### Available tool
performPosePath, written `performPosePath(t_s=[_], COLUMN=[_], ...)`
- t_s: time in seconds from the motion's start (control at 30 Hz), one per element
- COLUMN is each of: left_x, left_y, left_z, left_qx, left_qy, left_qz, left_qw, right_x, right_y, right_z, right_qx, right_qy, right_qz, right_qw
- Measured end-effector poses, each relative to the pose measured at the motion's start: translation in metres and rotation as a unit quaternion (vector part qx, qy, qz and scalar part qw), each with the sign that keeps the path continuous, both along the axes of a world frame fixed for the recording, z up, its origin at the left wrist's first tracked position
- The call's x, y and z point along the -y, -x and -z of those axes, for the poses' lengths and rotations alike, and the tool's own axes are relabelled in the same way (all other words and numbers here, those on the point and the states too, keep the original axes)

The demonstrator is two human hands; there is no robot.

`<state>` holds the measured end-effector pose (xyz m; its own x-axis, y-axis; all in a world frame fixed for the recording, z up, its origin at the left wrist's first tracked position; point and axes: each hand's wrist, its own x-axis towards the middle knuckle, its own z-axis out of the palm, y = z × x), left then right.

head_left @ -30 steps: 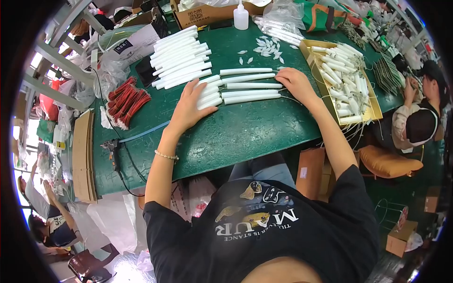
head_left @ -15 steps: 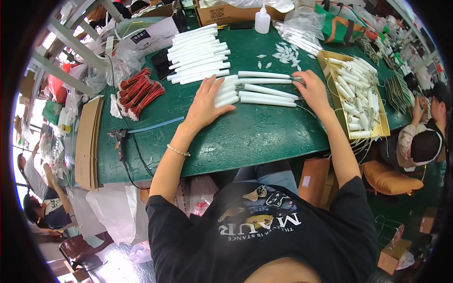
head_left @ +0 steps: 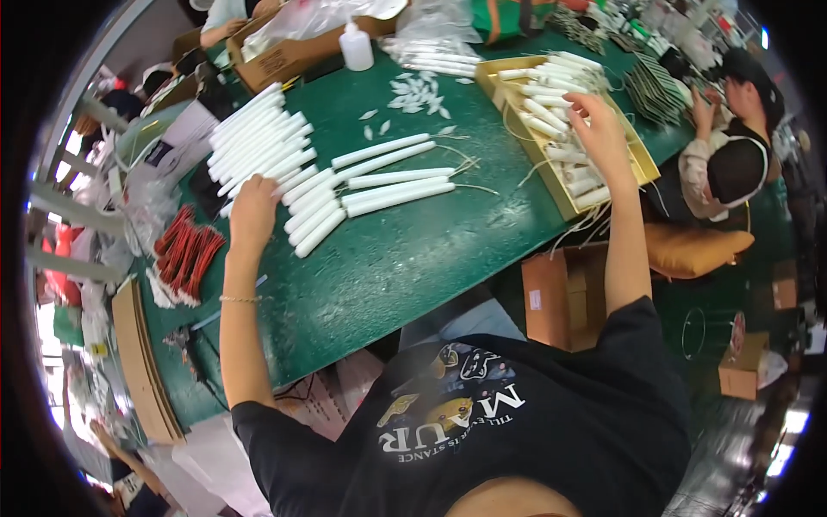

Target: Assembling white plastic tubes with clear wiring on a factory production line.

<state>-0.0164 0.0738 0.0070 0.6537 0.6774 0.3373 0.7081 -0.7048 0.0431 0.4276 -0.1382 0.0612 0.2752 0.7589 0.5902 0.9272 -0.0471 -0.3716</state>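
The wired white tubes (head_left: 544, 113) in the gold box (head_left: 644, 164) lie below and to the left of the right hand (head_left: 600, 136), the nearer hand, long axes mostly running left to right. Its fingers curl loosely, slightly parted, with no tube visible between them. Farther left on the worktop (head_left: 405, 267), the left hand (head_left: 251, 217), fingers bunched, meets the stacked tubes (head_left: 258, 142); whether it grips one, I cannot tell.

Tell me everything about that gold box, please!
The gold box is shallow, open-topped and oblong, perhaps shiny cardboard. It sits angled on the green table, toward the right. White tubes lie jumbled inside, and thin pale cords hang by its near edge. The right hand is over it; whether it touches is unclear.
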Motion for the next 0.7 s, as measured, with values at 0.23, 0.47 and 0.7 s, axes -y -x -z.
performPosePath(t_s=[0.23,0.47,0.7], left_x=[0.032,0.125,0.171], left_y=[0.0,-0.037,-0.029], left_z=[-0.031,-0.043,-0.02], left_qx=[0.122,0.348,0.47], left_qy=[-0.083,0.154,0.302], left_qz=[-0.137,-0.058,-0.021], left_qw=[0.979,0.923,0.829], right_x=[-0.009,-0.052,-0.046], right_y=[-0.058,-0.037,-0.016], right_z=[0.006,0.016,-0.007], right_qx=[0.069,0.038,0.071], right_qy=[0.121,0.12,0.317], right_qz=[0.069,-0.03,-0.014], right_qw=[0.988,0.992,0.946])
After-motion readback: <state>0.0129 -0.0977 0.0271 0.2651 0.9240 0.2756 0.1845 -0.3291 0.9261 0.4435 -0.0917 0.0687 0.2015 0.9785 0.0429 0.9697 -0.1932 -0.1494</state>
